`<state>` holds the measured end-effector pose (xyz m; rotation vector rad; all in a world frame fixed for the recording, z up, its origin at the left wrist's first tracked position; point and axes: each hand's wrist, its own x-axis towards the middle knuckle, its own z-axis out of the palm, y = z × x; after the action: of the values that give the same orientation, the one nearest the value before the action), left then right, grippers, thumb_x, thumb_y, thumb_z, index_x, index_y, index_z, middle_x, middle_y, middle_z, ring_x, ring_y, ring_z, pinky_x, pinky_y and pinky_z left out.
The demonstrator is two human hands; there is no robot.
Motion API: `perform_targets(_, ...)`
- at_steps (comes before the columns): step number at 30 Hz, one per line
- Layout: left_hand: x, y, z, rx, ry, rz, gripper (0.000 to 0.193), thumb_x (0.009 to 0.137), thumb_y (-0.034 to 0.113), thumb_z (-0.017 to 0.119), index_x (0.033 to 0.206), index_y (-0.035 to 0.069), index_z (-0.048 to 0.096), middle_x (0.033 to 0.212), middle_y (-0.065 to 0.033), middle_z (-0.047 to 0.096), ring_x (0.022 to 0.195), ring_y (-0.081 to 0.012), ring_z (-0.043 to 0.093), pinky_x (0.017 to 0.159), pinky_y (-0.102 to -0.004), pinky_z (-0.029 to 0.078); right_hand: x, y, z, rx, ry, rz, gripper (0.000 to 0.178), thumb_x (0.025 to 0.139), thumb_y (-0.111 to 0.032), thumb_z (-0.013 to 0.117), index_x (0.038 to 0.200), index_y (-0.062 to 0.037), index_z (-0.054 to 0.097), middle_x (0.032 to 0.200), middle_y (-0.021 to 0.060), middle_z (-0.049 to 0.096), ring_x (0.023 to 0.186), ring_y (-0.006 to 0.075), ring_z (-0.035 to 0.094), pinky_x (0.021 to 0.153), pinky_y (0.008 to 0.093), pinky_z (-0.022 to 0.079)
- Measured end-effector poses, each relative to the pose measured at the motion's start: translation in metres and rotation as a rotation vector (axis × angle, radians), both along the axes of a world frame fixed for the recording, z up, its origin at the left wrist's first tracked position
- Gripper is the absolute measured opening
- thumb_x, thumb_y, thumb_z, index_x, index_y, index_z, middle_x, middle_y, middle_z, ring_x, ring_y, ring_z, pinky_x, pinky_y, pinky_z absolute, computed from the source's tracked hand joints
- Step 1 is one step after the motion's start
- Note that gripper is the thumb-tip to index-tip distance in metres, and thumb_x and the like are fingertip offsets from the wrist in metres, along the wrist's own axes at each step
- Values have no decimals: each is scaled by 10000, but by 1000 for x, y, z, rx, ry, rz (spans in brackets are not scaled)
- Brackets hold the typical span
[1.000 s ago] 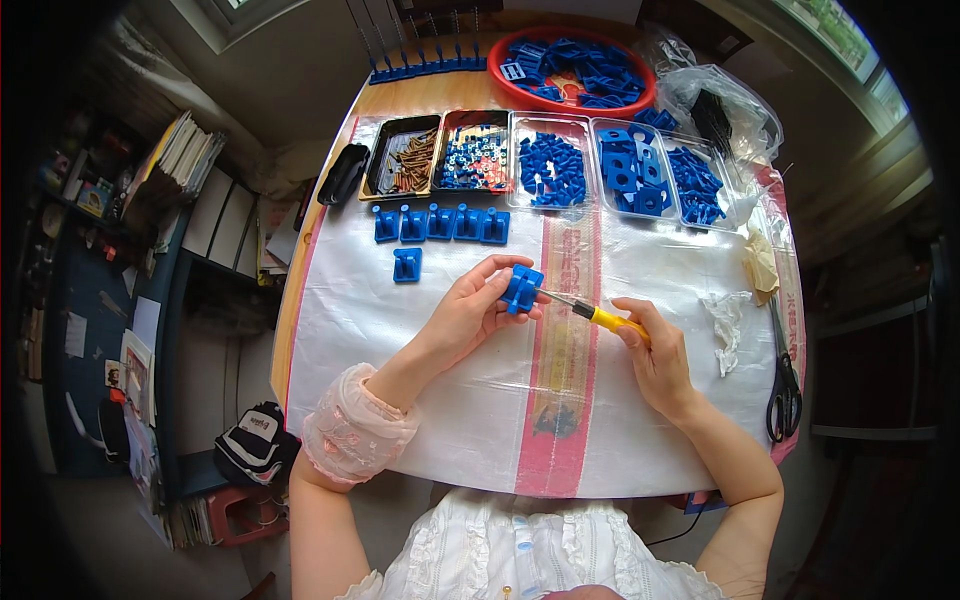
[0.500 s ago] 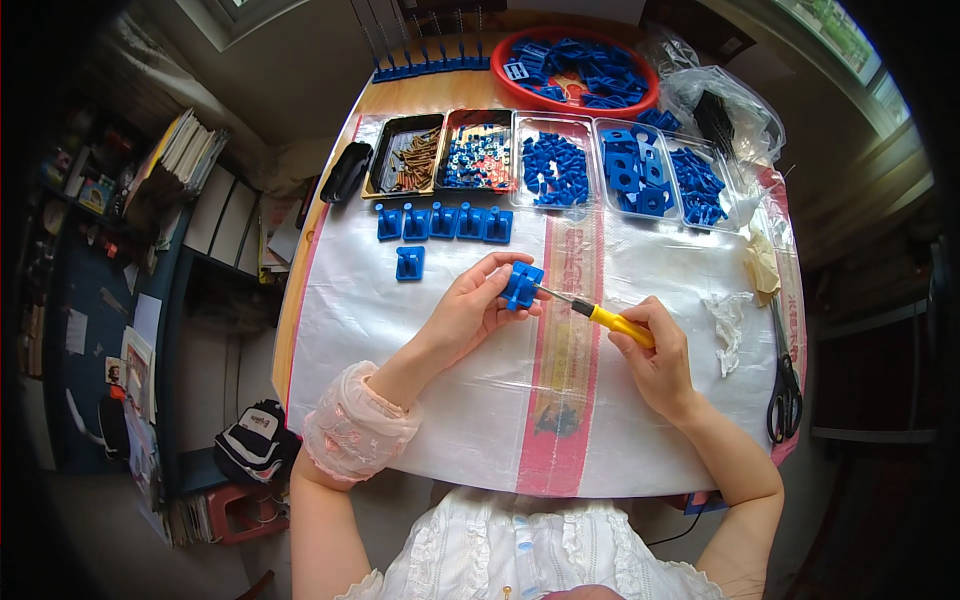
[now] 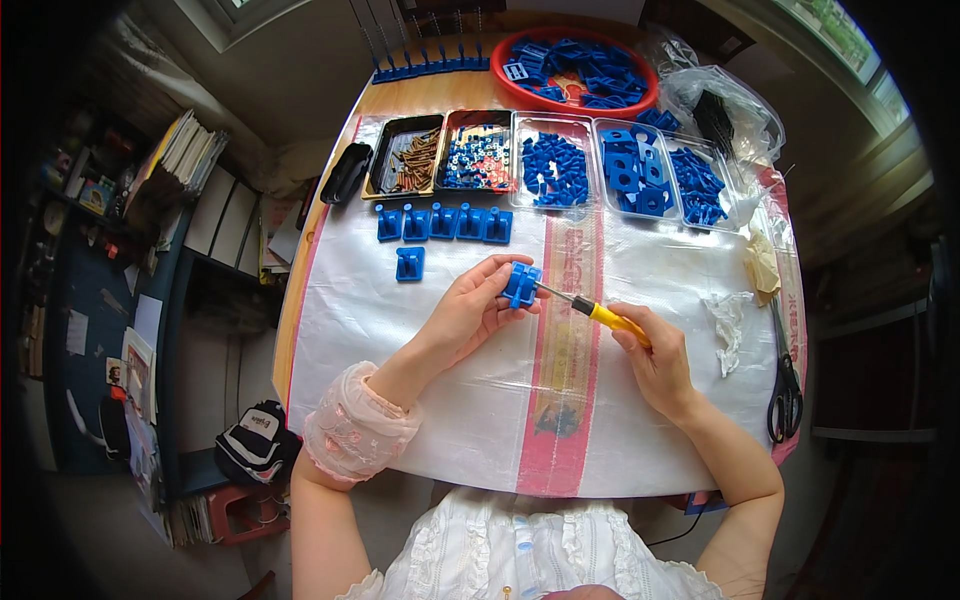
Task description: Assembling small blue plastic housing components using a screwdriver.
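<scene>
Between the fingers of my left hand [image 3: 482, 308] is a small blue plastic bracket [image 3: 521, 285], held above the middle of the table. My right hand [image 3: 655, 352] is wrapped round the yellow handle of a screwdriver [image 3: 612, 320]. The screwdriver's metal shaft points left, and its tip meets the bracket's right side; the exact contact point is too small to make out. Beyond my left hand, several similar blue brackets [image 3: 443, 222] stand in a row, with a single bracket [image 3: 409, 264] just in front of them.
Behind the row are a tray of brass-coloured screws [image 3: 412, 165], a tray of small nuts and blue bits [image 3: 480, 150], and clear boxes of blue parts [image 3: 556, 168]. A red basin [image 3: 640, 108] stands farther back. Scissors [image 3: 785, 400] and crumpled white tissue [image 3: 730, 330] lie at the right.
The bracket has tilted slightly in my left fingers. My right hand's grip on the screwdriver has turned and shifted a little to the left, with the tip still at the bracket.
</scene>
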<state>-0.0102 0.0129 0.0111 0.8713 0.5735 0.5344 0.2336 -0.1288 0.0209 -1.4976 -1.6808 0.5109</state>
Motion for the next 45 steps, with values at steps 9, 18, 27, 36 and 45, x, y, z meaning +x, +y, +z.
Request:
perform_targets(9,-1,1,0,-103,-17,3,394,1105,277,427,1353,-10,535,1147,-142,696,904,-100,657,775,-212,563,-4,-2,2,-13,13,-24,257,949,-93,681,1187,-24,610,1002,151,680,762,271,684,627,346,544)
perform_targets(18,0,-4,6,-82,-42,-68,498,1118,325,356,1462,-25,438,1017,-75,609,861,-110,579,830,-254,509,0,1,-3,25,-85,-32,196,943,-59,673,1113,-8,591,934,144,629,747,278,665,584,357,540)
perform_targets(27,-3,-2,3,-72,-61,-98,524,1114,312,324,1498,-41,378,1065,-129,665,953,-197,694,834,-286,568,-2,-1,-8,37,6,-49,157,932,-30,688,1066,-12,609,760,58,582,582,120,491,532,266,403)
perform_targets(36,-1,-5,4,-102,-113,-102,519,1102,277,272,1494,-46,377,1058,-146,668,936,-204,703,796,-273,575,1,-2,-6,2,-57,-61,229,901,-84,739,1075,-39,597,863,114,679,572,193,592,515,312,444)
perform_targets(45,1,-8,9,-69,-68,-107,480,1104,292,255,1441,2,438,954,-119,652,754,-119,595,612,-225,457,-2,1,-5,89,-76,-45,285,877,-35,740,1123,-38,596,906,126,622,707,273,635,562,371,490)
